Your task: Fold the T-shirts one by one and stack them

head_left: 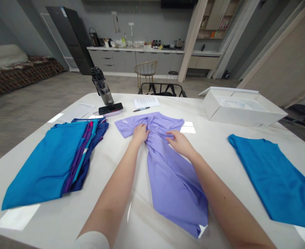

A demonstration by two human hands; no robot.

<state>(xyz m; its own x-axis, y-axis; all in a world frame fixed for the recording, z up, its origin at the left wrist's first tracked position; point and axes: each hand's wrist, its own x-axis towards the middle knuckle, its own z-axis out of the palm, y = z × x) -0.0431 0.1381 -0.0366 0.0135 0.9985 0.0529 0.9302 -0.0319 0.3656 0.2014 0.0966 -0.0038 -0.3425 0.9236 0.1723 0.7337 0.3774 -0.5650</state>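
Observation:
A lavender T-shirt [173, 173] lies bunched lengthwise on the white table [131, 221] in front of me, its sleeves spread at the far end. My left hand [140, 134] rests on the gathered cloth near the collar, fingers curled into the folds. My right hand [179, 141] lies a little to the right on the same shirt, fingers pressing and pinching the fabric. Both forearms reach in from the near edge.
A stack of folded blue and purple shirts [56, 162] sits at the left. One blue shirt [274, 176] lies flat at the right. Behind are an open white box [241, 107], a dark bottle [102, 86], a phone [111, 109], a paper sheet [146, 101] and a pen [141, 109].

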